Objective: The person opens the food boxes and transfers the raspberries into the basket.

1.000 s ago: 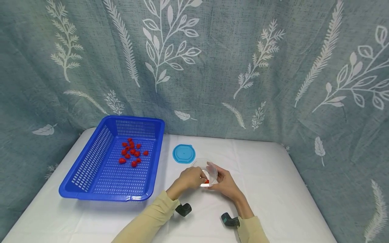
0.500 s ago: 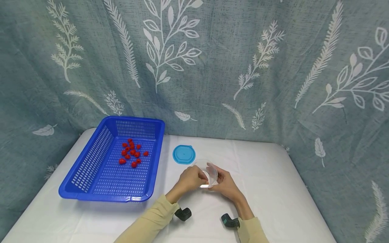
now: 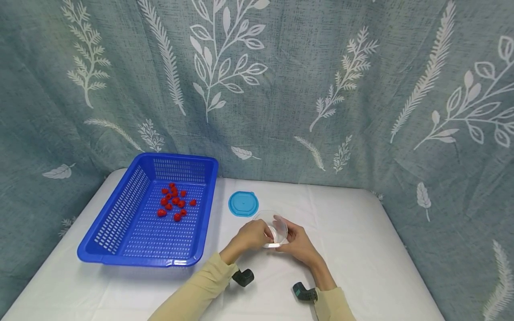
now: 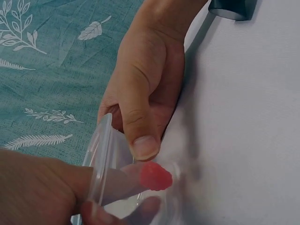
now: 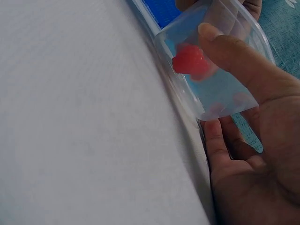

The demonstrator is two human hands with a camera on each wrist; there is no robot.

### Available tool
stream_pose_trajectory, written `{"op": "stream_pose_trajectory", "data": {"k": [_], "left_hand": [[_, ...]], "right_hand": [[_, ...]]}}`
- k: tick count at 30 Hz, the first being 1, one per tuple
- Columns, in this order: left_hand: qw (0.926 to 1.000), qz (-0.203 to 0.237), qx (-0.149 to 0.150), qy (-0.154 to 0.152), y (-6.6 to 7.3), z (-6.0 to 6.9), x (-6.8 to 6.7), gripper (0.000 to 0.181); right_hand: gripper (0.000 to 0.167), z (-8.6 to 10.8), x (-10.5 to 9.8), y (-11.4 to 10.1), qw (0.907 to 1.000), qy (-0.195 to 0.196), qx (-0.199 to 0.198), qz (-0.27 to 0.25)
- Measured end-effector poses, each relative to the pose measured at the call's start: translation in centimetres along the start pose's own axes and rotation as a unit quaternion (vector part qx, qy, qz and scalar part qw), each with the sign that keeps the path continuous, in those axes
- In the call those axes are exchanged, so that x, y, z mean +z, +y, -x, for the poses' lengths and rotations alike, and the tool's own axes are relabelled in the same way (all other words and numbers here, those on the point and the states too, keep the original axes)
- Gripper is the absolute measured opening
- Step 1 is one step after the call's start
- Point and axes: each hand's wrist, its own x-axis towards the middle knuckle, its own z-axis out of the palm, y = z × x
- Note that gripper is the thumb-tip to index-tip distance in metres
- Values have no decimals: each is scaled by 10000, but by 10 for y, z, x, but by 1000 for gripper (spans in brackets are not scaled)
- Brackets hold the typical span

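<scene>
My right hand (image 3: 299, 243) grips a clear plastic container (image 3: 277, 223) that lies tilted with its mouth toward the left hand. The right thumb (image 5: 225, 49) presses on the container's outer wall. My left hand (image 3: 250, 236) reaches into the mouth. Through the clear wall, a red raspberry (image 4: 156, 176) shows at the left fingertips, near the container's base; in the right wrist view the raspberry (image 5: 189, 59) appears beside the right thumb. Part of the left-hand grip is blurred by the plastic.
A blue perforated basket (image 3: 136, 243) with several raspberries (image 3: 175, 201) stands at the left. A light-blue lid (image 3: 243, 203) lies on the white-covered table (image 3: 381, 267) behind the container. A leaf-patterned curtain (image 3: 281, 89) hangs at the back.
The left hand shifts slightly at the container's mouth. The red spot visible at its fingertips in the earliest head frame is hidden there now. The right hand keeps its hold.
</scene>
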Motion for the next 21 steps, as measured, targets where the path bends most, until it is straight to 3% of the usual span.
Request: {"op": "stream_pose_trajectory", "data": {"k": [9, 15, 21], "left_hand": [[9984, 527, -204, 14, -3, -3, 2, 8], [9986, 523, 38, 68, -7, -2, 1, 6], [9963, 752, 394, -121, -11, 0, -3, 6]], "right_hand": [[92, 1, -1, 0, 9998, -61, -162, -22], [92, 1, -1, 0, 9999, -85, -89, 30], [91, 1, -2, -2, 9998, -167, -117, -4]]}}
